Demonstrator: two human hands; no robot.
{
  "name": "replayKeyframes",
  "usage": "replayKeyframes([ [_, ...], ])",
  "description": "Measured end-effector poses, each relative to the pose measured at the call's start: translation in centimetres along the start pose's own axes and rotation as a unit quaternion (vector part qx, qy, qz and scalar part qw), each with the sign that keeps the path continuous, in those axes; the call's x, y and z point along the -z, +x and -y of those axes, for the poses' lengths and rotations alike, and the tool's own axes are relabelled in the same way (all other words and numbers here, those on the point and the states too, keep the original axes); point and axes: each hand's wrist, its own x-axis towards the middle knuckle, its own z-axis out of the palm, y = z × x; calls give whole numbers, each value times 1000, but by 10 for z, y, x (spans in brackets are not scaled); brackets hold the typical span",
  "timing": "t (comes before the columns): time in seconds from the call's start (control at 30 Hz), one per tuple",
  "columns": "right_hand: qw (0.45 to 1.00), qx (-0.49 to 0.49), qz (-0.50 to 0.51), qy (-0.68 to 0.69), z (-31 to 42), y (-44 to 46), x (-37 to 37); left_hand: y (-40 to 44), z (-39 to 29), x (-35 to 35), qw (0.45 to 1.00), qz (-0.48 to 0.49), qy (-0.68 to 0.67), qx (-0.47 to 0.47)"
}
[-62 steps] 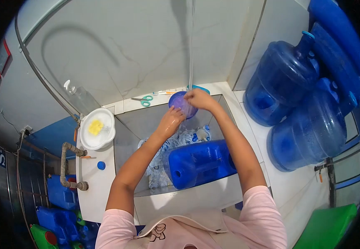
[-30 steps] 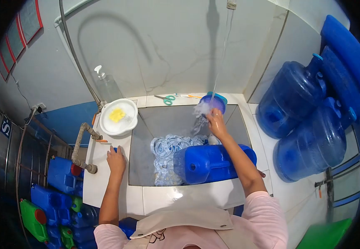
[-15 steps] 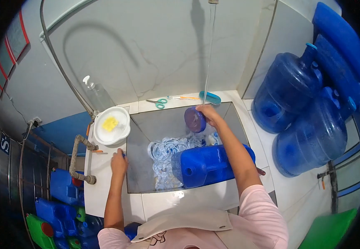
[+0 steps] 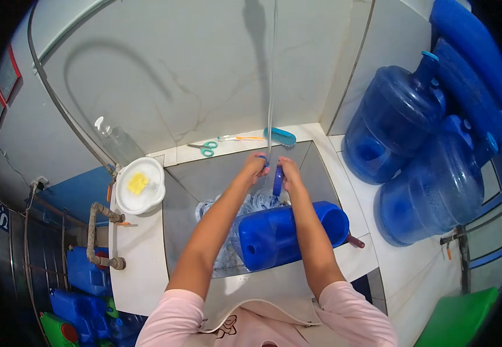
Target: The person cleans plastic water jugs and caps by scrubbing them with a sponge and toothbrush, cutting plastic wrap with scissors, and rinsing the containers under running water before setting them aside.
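Note:
My right hand (image 4: 287,172) grips a round blue lid (image 4: 277,181), now edge-on to me, close beside the falling water. On the other side of the stream, my left hand (image 4: 255,166) is closed around a small blue piece (image 4: 265,162), too small to name. Below both hands, a sink (image 4: 190,188) holds many clear, bluish plastic rings (image 4: 258,200). A blue jerrycan (image 4: 271,240) with its end cut open lies on its side across the sink's front right, under my right forearm. My left forearm hides part of the rings.
A white basin (image 4: 159,199) with a yellow sponge (image 4: 137,183) stands left of the sink, near a pump bottle (image 4: 115,139). Scissors (image 4: 207,149), a toothbrush (image 4: 240,138) and a teal brush (image 4: 280,137) lie along the back ledge. Large blue water bottles (image 4: 387,124) stand at right.
My left hand has moved from the left counter to the water stream, carrying the small blue piece. My right hand has turned the lid edge-on and lowered it slightly. The view has shifted.

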Motion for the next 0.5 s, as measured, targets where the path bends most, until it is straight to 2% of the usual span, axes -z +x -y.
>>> replayKeyframes([
  [0.03,998,24,-3,-63,-8,9,7,18,6,-13,1000,-25,9,-6],
  [0.07,998,30,-4,-62,-18,15,4,29,6,-22,999,-49,17,-12],
  [0.13,975,45,-218,-23,-35,22,-7,30,0,-36,997,-69,29,-3],
  [0.17,973,47,-223,-21,-25,16,-3,35,5,-42,995,-94,38,11],
  [0.2,993,47,-105,16,-16,8,2,42,6,-41,995,-90,41,14],
  [0.23,997,45,15,54,-12,2,4,58,13,-31,994,-53,77,60],
  [0.27,995,6,-31,94,-13,5,-1,64,15,-24,988,-17,113,106],
  [0.3,995,3,-33,97,-14,5,-1,69,18,-19,987,-17,115,110],
  [0.37,994,-4,-33,108,-18,5,-1,62,16,-13,990,24,123,64],
  [0.5,999,-24,8,20,-23,6,0,38,2,-31,997,-54,45,17],
])
